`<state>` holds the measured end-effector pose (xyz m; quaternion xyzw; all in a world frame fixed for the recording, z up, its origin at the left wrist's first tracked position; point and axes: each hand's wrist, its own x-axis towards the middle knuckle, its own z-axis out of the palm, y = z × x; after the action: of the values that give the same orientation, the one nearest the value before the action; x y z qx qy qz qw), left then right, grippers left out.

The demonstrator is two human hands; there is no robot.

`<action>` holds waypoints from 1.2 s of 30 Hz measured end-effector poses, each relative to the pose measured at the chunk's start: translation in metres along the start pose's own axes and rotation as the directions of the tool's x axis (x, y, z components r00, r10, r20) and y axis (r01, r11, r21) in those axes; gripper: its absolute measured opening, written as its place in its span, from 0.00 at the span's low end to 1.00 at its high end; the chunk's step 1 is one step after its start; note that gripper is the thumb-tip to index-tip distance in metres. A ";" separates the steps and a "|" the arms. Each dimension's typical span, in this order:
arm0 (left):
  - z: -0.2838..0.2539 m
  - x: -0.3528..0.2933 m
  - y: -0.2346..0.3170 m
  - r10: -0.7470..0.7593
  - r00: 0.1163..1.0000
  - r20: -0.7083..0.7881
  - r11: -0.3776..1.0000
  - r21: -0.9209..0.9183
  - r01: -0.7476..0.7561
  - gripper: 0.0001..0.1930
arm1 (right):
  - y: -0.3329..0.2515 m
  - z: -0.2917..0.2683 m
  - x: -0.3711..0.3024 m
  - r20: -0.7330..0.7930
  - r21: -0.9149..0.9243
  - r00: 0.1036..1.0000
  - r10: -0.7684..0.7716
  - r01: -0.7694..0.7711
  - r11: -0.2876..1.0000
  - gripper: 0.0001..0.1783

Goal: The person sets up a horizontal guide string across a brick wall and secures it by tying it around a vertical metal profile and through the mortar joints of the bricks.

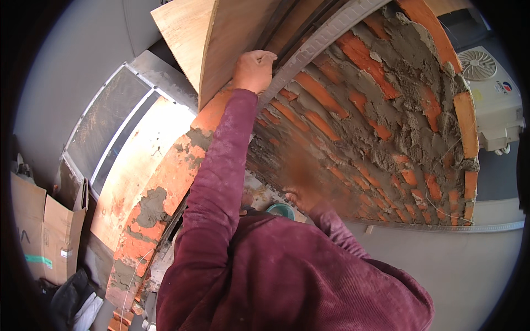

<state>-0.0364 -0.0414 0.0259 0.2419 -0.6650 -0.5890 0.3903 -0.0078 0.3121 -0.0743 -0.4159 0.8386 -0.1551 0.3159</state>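
My left hand (254,70) is raised to the top of the brick wall, its fingers curled closed. It touches or lies right beside the long ribbed metal strip (317,48) along the wall's edge; what the fingers grip is hidden. Plywood boards (229,38) stand just left of this hand. Low in front of my body, my right hand (312,199) is smeared by motion against the wall face. A brown blur lies just above it, too smeared to name. Rough grey mortar (411,71) partly covers the orange bricks (370,60) of that face.
A green bucket (281,210) shows partly beyond my chest. Mortar-spotted brickwork (165,204) runs down on the left, beside a framed window (113,118). Cardboard (49,226) and dark bags (69,298) lie lower left. A white outdoor air-conditioner unit (491,94) is at the right.
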 end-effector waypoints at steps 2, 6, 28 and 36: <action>0.006 -0.004 -0.007 0.030 0.998 -0.050 0.976 -0.212 -0.040 0.13 | 0.004 0.002 0.000 -0.011 -0.023 1.000 -0.022 0.022 0.999 0.16; 0.001 -0.017 0.000 -0.403 0.898 0.174 0.726 -0.536 0.430 0.14 | 0.032 0.019 0.009 0.009 0.022 1.000 -0.021 0.021 1.000 0.16; 0.000 -0.008 -0.006 -0.151 0.981 0.120 0.972 -0.164 0.169 0.09 | -0.040 -0.112 0.100 -0.245 0.646 0.942 -0.230 0.335 0.686 0.24; 0.013 -0.012 0.018 -0.250 0.953 0.170 0.941 -0.190 0.281 0.04 | -0.064 -0.136 0.122 -0.311 0.842 0.916 -0.252 0.389 0.374 0.29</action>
<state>-0.0373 -0.0204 0.0406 0.2436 -0.5862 -0.7195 0.2817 -0.1142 0.1757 0.0123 -0.3304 0.5513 -0.6566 0.3948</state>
